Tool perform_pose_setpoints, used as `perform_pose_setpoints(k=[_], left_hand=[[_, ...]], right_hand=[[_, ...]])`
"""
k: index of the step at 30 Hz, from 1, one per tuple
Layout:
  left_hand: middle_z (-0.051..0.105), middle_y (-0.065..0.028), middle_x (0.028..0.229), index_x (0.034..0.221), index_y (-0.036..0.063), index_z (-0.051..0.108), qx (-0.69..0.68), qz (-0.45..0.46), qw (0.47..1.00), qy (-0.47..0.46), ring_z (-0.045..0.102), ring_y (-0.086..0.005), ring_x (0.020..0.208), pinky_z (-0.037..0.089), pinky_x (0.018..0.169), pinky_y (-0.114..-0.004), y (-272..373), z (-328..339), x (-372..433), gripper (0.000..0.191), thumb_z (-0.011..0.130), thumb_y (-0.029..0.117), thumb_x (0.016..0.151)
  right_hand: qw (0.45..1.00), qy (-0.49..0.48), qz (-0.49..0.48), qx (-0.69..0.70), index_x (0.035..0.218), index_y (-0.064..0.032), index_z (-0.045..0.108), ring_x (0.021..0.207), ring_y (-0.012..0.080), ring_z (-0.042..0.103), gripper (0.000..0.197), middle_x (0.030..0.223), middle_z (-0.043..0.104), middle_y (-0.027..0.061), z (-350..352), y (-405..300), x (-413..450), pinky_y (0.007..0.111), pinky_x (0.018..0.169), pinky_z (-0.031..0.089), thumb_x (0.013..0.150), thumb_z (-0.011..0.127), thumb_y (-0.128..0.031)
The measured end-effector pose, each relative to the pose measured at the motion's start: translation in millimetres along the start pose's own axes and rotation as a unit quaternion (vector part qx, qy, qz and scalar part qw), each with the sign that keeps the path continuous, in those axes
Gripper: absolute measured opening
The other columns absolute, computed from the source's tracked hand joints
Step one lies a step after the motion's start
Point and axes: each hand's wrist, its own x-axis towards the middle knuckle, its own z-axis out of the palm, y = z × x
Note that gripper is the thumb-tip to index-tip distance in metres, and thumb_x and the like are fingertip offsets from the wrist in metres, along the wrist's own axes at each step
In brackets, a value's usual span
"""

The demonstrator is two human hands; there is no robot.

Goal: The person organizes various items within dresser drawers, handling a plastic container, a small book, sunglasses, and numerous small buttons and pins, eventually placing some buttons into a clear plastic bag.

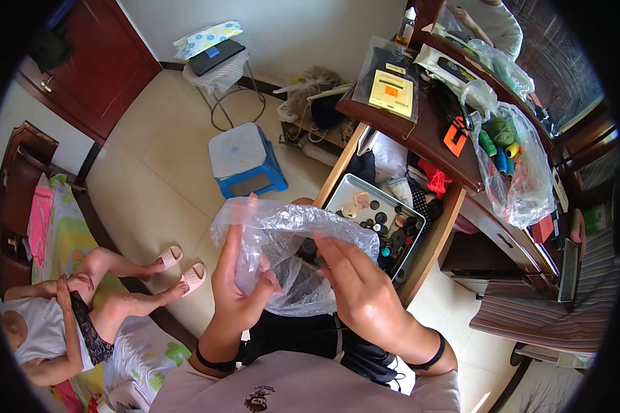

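My left hand [237,289] grips a clear plastic bag [289,217] by its side, fingers spread under and behind the film. The bag's mouth gapes toward me. My right hand [364,281] reaches over that mouth, fingertips pointing inward. Dark round buttons [307,249] show beside the right fingertips; whether the fingers pinch one is hidden. Just beyond the bag, a metal tray [349,188] sits in a pulled-out wooden drawer [429,250]. Loose buttons [377,217], mostly black, lie in the tray, with a folded paper note [361,200] among them.
A dresser top [447,149] holds orange-handled scissors [455,137] and a plastic bag of thread spools and yarn [516,165]. A blue-and-white stool [245,160] stands ahead. At left, another person [57,320] sits on a bed, feet in pink slippers [194,279].
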Motion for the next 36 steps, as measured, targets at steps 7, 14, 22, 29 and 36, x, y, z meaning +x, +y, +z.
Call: perform_pose_setpoints(k=[7, 14, 22, 29, 36], left_hand=[[0.027, -0.0255, 0.163, 0.159, -0.0023, 0.020, 0.012, 0.000, 0.999, 0.032, 0.051, -0.0057, 0.078, 0.054, 0.064, -0.021, -9, -15, 0, 0.087, 0.050, -0.017, 0.079], [0.052, -0.0187, 0.148, 0.151, -0.0028, 0.042, 0.035, 0.030, 0.989, 0.143, 0.055, -0.0052, 0.077, 0.049, 0.061, -0.020, -31, -61, -3, 0.078, 0.050, -0.014, 0.074], [0.063, -0.0151, 0.115, 0.143, -0.0121, 0.044, -0.046, 0.035, 0.972, 0.230, 0.053, -0.0087, 0.065, 0.047, 0.048, -0.023, -17, -53, 7, 0.071, 0.054, -0.011, 0.072], [0.060, -0.0184, 0.129, 0.144, -0.0128, 0.042, -0.049, 0.035, 0.973, 0.221, 0.053, -0.0084, 0.064, 0.046, 0.048, -0.022, -15, -53, 9, 0.073, 0.055, -0.011, 0.072], [0.041, -0.0315, 0.153, 0.148, -0.0090, 0.041, -0.026, 0.048, 0.984, 0.173, 0.054, -0.0058, 0.061, 0.050, 0.051, -0.021, -17, -58, 4, 0.079, 0.045, -0.016, 0.070]], right_hand=[[0.994, 0.023, -0.008, 0.105, 0.107, 0.0072, 0.063, 0.082, 0.0331, 0.070, 0.027, 0.100, 0.066, 0.0177, -8, 7, -3, 0.038, 0.071, 0.059, 0.082, 0.070, 0.009], [0.992, 0.043, 0.100, 0.068, 0.086, -0.0004, 0.068, 0.059, 0.0287, 0.065, 0.014, 0.070, 0.065, 0.0119, -34, 42, -5, 0.036, 0.055, 0.052, 0.089, 0.075, -0.012], [0.996, 0.012, 0.062, -0.060, 0.103, -0.0019, 0.060, 0.076, 0.0397, 0.068, 0.015, 0.098, 0.066, 0.0200, -9, 100, 1, 0.045, 0.063, 0.055, 0.089, 0.067, -0.004], [0.967, -0.132, 0.055, -0.209, 0.097, -0.0038, 0.058, 0.082, 0.0337, 0.071, 0.019, 0.102, 0.062, 0.0162, 21, 116, 9, 0.044, 0.063, 0.057, 0.083, 0.072, -0.006], [0.966, -0.137, 0.043, -0.215, 0.108, -0.0065, 0.060, 0.079, 0.0346, 0.069, 0.031, 0.103, 0.058, 0.0141, 28, 121, 19, 0.043, 0.062, 0.055, 0.083, 0.077, -0.015]])
